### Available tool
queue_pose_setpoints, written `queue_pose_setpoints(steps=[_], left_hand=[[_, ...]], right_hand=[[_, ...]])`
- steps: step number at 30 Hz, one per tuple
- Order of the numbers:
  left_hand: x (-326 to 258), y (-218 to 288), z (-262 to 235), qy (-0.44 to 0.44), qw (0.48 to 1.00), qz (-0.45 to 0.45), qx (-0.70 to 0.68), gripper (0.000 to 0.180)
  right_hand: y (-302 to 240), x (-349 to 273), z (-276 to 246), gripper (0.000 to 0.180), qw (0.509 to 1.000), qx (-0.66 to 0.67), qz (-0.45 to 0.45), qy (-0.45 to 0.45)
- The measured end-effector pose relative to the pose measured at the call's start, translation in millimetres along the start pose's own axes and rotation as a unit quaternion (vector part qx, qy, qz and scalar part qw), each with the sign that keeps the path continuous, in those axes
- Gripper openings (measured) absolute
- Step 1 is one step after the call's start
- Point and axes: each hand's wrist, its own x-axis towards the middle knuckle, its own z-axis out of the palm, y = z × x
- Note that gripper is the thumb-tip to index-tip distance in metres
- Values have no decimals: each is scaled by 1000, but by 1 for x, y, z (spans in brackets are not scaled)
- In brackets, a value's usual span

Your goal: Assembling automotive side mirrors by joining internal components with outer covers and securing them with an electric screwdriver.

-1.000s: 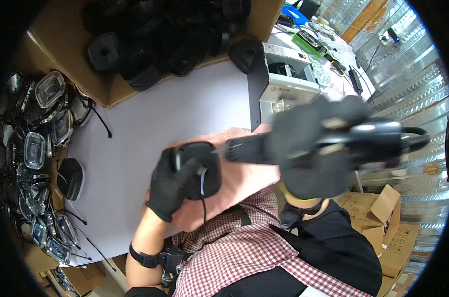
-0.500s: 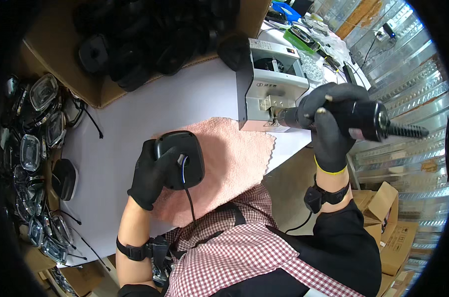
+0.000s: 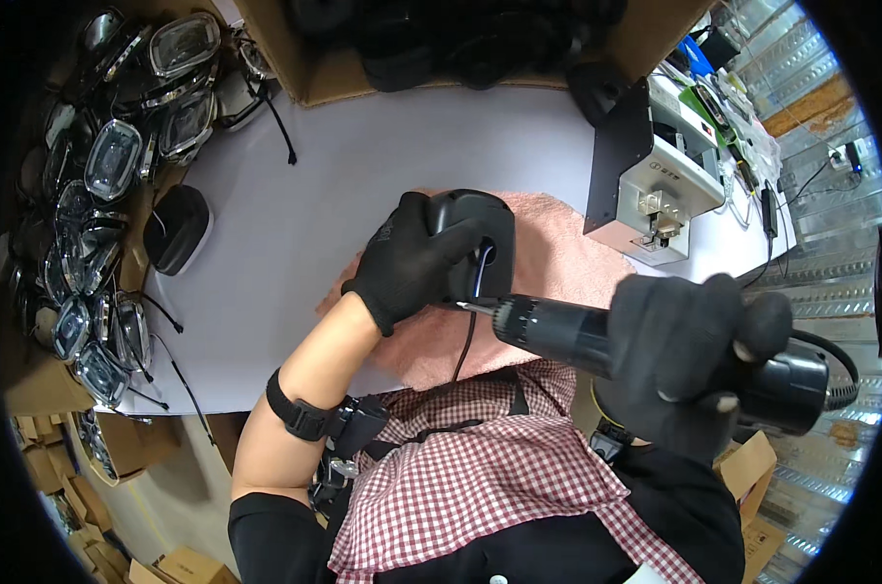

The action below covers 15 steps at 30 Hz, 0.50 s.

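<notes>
Gloved in black, my left hand point(image 3: 407, 258) grips a black rounded housing point(image 3: 497, 229) from its left side, over a pink cloth point(image 3: 558, 234). A cable point(image 3: 466, 346) comes out of an opening in the housing and hangs toward me. My right hand point(image 3: 689, 350), also gloved, is wrapped around a black electric screwdriver point(image 3: 558, 326) held level. Its bit points left and lies at the housing's lower edge; whether it touches a screw I cannot tell. Right of the cloth stands the grey screw feeder point(image 3: 655, 180).
Clear-faced lamp-like units point(image 3: 115, 161) with cables are heaped on the left. Another black housing point(image 3: 178, 229) lies beside them on the white table point(image 3: 295, 321). A cardboard box point(image 3: 309, 83) of black parts stands at the back. Tools and a green box point(image 3: 703, 112) sit at the far right.
The screwdriver has come away from the screw feeder to the housing's lower edge. My view has shifted, and my left hand still holds the housing.
</notes>
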Motion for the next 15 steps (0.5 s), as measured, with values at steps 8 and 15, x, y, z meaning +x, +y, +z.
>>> queue_pose_setpoints(steps=[8, 15], left_hand=[[-8, 6, -8, -23, 999, 17, -32, 66], [-6, -8, -2, 54, 997, 43, 17, 70]], right_hand=[[12, 9, 21, 25, 996, -36, 70, -36], [12, 21, 31, 20, 987, -69, 135, -61]])
